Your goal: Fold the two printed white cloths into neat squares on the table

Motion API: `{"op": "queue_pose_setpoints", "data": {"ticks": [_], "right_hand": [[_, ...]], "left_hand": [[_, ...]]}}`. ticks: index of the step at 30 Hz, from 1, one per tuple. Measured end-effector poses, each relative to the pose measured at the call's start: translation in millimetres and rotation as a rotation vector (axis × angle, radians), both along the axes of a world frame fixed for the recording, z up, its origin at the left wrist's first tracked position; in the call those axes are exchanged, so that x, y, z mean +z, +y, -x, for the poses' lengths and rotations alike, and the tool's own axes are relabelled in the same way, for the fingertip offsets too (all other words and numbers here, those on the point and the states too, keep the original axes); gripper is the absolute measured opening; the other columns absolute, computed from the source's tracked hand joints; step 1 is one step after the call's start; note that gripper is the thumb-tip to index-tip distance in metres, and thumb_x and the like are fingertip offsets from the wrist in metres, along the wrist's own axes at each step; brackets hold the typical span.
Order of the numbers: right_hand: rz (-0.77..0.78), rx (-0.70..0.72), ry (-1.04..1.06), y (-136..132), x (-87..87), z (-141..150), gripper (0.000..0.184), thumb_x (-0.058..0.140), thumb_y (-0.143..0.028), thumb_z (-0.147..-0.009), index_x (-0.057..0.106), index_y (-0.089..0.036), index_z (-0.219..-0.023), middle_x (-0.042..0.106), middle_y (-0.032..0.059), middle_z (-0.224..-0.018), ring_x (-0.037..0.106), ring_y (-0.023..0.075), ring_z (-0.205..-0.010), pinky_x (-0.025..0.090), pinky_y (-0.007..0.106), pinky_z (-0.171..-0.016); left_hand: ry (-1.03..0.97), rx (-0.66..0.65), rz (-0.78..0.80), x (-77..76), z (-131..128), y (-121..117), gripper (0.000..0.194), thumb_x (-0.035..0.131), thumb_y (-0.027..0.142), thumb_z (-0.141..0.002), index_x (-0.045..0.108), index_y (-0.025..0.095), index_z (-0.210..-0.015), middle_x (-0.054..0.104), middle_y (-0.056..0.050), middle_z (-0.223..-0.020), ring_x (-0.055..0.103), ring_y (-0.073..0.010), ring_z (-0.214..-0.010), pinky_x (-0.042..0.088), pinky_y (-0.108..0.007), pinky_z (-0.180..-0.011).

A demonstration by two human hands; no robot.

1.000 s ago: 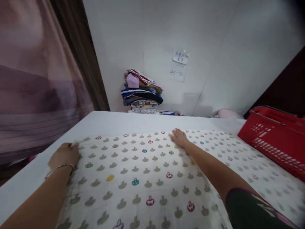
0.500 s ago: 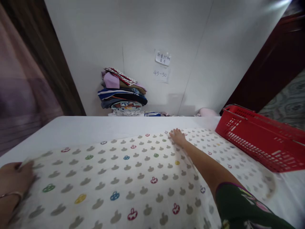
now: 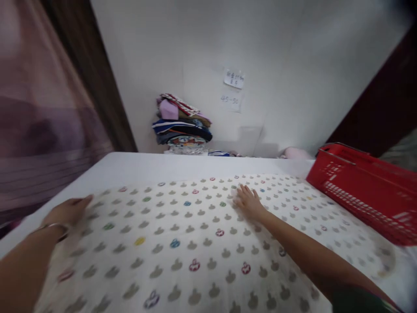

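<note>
Here, the right hand (image 3: 250, 205) lies spread on the mushroom-print cloth (image 3: 202, 237). At its far-left corner, the left hand's (image 3: 69, 211) grip is unclear.

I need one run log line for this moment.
left hand: at left edge of printed cloth | right hand: palm-down over cloth | cloth: on white table | red basket: at right

White table (image 3: 143, 167) is carrying printed cloth (image 3: 202, 237) and red basket (image 3: 365, 187)
The cloth is lying spread; the basket is standing at right.
</note>
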State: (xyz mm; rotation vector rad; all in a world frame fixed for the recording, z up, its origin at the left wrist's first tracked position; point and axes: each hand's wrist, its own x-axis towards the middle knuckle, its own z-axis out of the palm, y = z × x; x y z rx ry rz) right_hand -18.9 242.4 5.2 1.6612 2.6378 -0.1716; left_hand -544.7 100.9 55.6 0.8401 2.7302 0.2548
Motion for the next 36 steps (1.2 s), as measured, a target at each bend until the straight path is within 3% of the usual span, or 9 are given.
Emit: {"op": "queue_pose_setpoints", "data": {"ticks": [3,6,11,15,19,23,28,32,36], "right_hand": [[0.025,0.230,0.036,-58,-12.3,0,0.067,0.018,-0.059,-0.089,0.023,-0.022,-0.144,0.013,0.0066,-0.152,0.007,0.0236,-0.139,0.008,0.048,-0.110],[-0.015,0.265,0.061,-91,-17.8,-7,0.063,0.023,-0.058,-0.089,0.029,-0.024,-0.142,0.023,0.0079,-0.149,0.017,0.0265,-0.137,0.014,0.051,-0.109],[-0.240,0.366,0.135,-125,-21.6,-13,0.062,0.026,-0.054,-0.089,0.032,-0.020,-0.141,0.022,0.0082,-0.149,0.015,0.0273,-0.138,0.015,0.051,-0.109],[-0.203,0.545,0.142,-153,-39.4,-15,0.061,0.029,-0.056,-0.087,0.037,-0.023,-0.138,0.031,0.0071,-0.146,0.024,0.0272,-0.135,0.021,0.052,-0.107],[-0.227,0.547,0.190,-171,-45.5,-15,0.064,0.028,-0.057,-0.086,0.036,-0.021,-0.139,0.031,0.0103,-0.145,0.025,0.0294,-0.135,0.022,0.055,-0.105],[-0.221,0.728,0.218,-194,-43.1,-12,0.062,0.033,-0.054,-0.086,0.033,-0.024,-0.140,0.028,0.0061,-0.147,0.022,0.0281,-0.136,0.020,0.053,-0.107],[-0.200,0.828,0.232,-217,-41.0,-10,0.060,0.037,-0.054,-0.086,0.036,-0.025,-0.139,0.032,0.0066,-0.145,0.027,0.0294,-0.134,0.024,0.055,-0.105],[-0.173,0.934,0.325,-237,-27.0,-7,0.053,0.039,-0.049,-0.088,0.043,-0.024,-0.134,0.041,0.0076,-0.140,0.035,0.0288,-0.130,0.030,0.050,-0.104],[-0.073,1.026,0.396,-259,-12.5,1,0.039,0.040,-0.040,-0.090,0.055,-0.023,-0.122,0.059,0.0090,-0.117,0.053,0.0254,-0.109,0.043,0.040,-0.093]], "left_hand": [[0.042,-0.029,-0.099,-8.0,-9,-7,0.036,0.049,0.037,-0.078,0.059,0.015,-0.105,0.065,-0.008,-0.113,0.055,-0.0284,-0.111,0.044,-0.034,-0.089],[0.025,-0.073,-0.140,-9.6,-19,-38,0.037,0.053,0.032,-0.076,0.058,0.014,-0.109,0.066,-0.010,-0.110,0.059,-0.0237,-0.104,0.045,-0.029,-0.086],[-0.026,-0.084,-0.210,-1.5,-38,-116,0.037,0.054,0.034,-0.076,0.062,0.017,-0.109,0.066,-0.008,-0.110,0.060,-0.0197,-0.100,0.044,-0.024,-0.088],[-0.103,-0.030,-0.256,7.1,-61,-188,0.039,0.051,0.042,-0.078,0.064,0.020,-0.107,0.070,-0.004,-0.095,0.064,-0.0183,-0.088,0.048,-0.025,-0.079],[-0.060,0.055,-0.292,13.2,-97,-258,0.035,0.052,0.043,-0.078,0.066,0.021,-0.102,0.070,-0.004,-0.091,0.063,-0.0180,-0.084,0.047,-0.027,-0.079],[-0.013,0.182,-0.318,3.2,-141,-305,0.034,0.048,0.045,-0.079,0.067,0.021,-0.094,0.070,-0.004,-0.087,0.062,-0.0181,-0.080,0.045,-0.026,-0.074],[-0.033,0.306,-0.370,-16.2,-184,-316,0.044,0.042,0.057,-0.080,0.066,0.021,-0.083,0.069,-0.004,-0.079,0.062,-0.0193,-0.077,0.043,-0.026,-0.066],[0.026,0.390,-0.365,-14.6,-201,-302,0.049,0.038,0.061,-0.081,0.065,0.021,-0.076,0.068,-0.006,-0.081,0.061,-0.0212,-0.080,0.042,-0.028,-0.066],[0.074,0.397,-0.265,-10.3,-203,-288,0.050,0.040,0.063,-0.078,0.064,0.020,-0.077,0.068,-0.009,-0.086,0.061,-0.0243,-0.084,0.043,-0.031,-0.067]]}}
